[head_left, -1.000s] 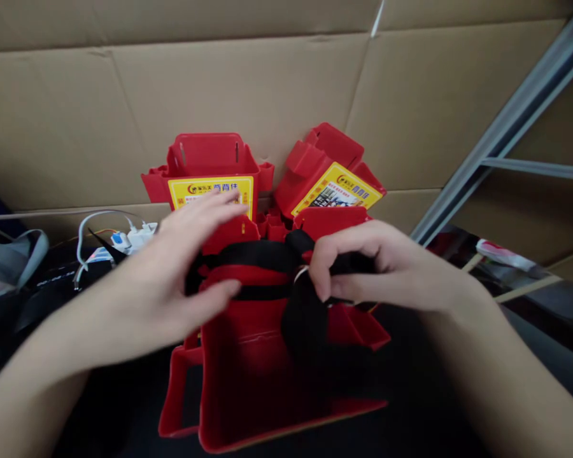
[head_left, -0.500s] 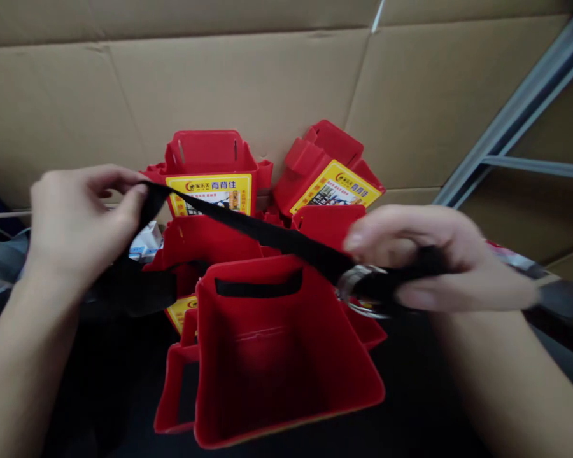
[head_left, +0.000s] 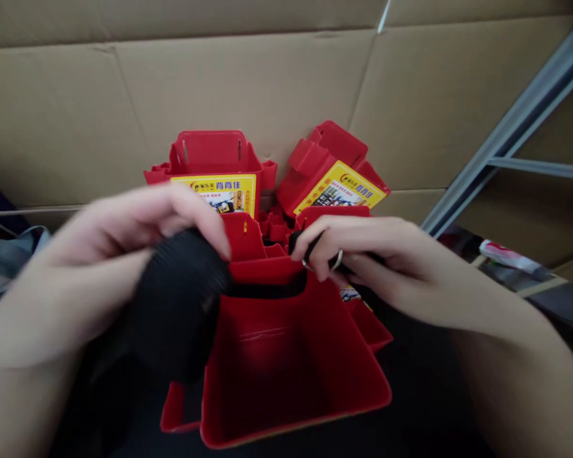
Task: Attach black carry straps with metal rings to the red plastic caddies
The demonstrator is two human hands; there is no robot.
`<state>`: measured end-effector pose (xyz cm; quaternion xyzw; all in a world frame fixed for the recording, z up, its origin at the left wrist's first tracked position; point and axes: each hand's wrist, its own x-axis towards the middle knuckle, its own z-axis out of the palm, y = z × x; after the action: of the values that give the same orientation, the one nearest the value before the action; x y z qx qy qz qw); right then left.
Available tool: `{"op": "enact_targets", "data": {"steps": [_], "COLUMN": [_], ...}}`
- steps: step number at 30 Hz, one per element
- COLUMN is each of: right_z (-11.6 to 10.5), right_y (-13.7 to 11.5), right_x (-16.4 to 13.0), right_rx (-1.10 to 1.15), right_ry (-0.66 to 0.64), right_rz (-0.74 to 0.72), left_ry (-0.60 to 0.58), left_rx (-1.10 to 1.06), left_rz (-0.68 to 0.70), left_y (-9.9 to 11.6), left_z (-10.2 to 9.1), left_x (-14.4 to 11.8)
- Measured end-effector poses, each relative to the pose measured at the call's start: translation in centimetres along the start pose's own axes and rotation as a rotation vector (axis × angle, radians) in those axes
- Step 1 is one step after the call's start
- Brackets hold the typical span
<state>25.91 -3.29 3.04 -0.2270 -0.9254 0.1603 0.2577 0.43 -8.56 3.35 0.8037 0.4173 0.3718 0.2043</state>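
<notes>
The woven black webbing strap (head_left: 181,299), stretched taut between the hands half a second earlier, is now gathered into a bunched wad in the closed left hand (head_left: 124,254). The right hand (head_left: 363,261) pinches its metal ring (head_left: 335,259) above the glossy open-topped red plastic bin (head_left: 286,356); identical yellow-labelled bins (head_left: 214,168) lean against corrugated cardboard (head_left: 286,83).

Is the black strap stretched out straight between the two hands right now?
No, the black strap is bunched up under the left hand, while the right hand pinches its metal ring end.
</notes>
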Motion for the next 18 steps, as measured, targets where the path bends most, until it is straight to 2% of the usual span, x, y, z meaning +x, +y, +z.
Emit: {"op": "enact_targets", "data": {"steps": [2,3,4,9,11,16,18], "right_z": [0.8,1.2,1.6,3.3,4.0,5.2,4.8], "right_y": [-0.8,-1.1,-1.5,-1.9,-1.7,-1.4,-1.5], "right_x": [0.0,0.1,0.1,0.4,0.5,0.7,0.9], "right_rx": [-0.067,-0.124,-0.187,-0.456,-0.527,-0.645,-0.595], "right_ry": [-0.044,-0.060,-0.072,-0.084,-0.083,-0.126,-0.179], "right_rz": [-0.019,-0.006,0.017,0.190,0.218,0.190,0.155], "left_ry": [-0.203,-0.262,-0.268,0.037,0.087,0.010,-0.057], "left_rx": [0.073,0.131,0.188,0.283,0.325,0.448,0.463], "left_rz": [0.075,0.109,0.134,0.135,0.126,0.112,0.088], "left_y": [-0.2,-0.3,-0.5,-0.5,-0.6,-2.0,-2.6], "left_z": [0.2,0.2,0.2,0.4,0.6,1.4,1.7], "left_x": [0.0,0.0,0.1,0.6,1.0,2.1,2.2]}}
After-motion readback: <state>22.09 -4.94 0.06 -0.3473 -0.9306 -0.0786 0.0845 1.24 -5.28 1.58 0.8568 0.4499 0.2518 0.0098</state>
